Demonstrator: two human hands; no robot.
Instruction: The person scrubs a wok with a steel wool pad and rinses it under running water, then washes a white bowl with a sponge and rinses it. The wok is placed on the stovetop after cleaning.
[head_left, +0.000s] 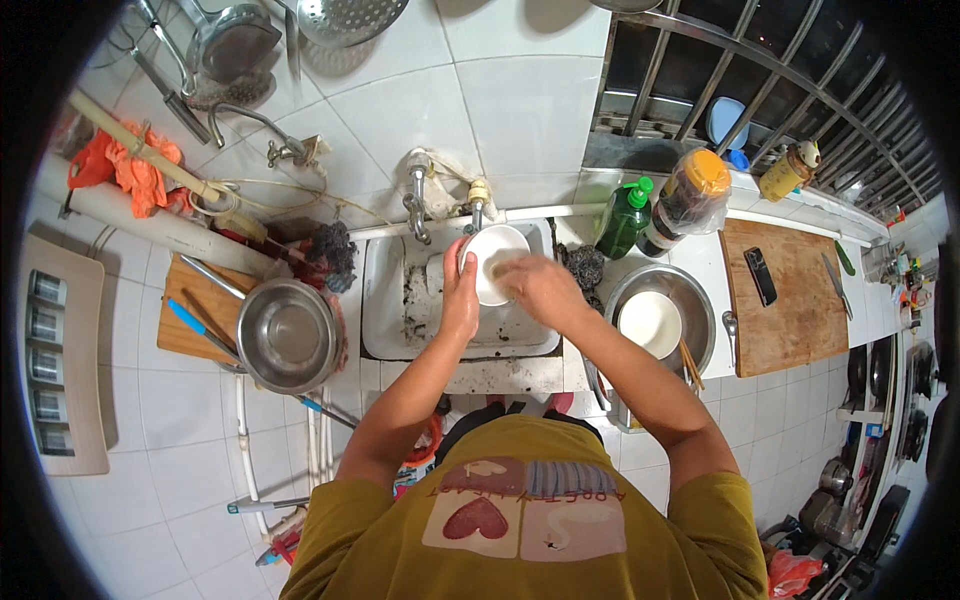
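Observation:
Over the white sink (386, 300), my left hand (460, 289) grips a white bowl (491, 244) by its left side, tilted with its inside towards me. My right hand (541, 289) is at the bowl's right inner side; its fingers are blurred, and whether they hold anything cannot be made out. The metal tap (418, 199) and a second tap with a brass-coloured part (477, 196) are on the wall just behind. Dark bits lie on the sink's bottom.
On the right stand a steel basin (701, 300) with a white bowl (650, 322) and chopsticks (690, 364), a green pump bottle (626, 217), a dark scouring pad (583, 264), and a wooden board (787, 322) with a phone (760, 277) and knife (835, 283). A steel pan (289, 334) sits left.

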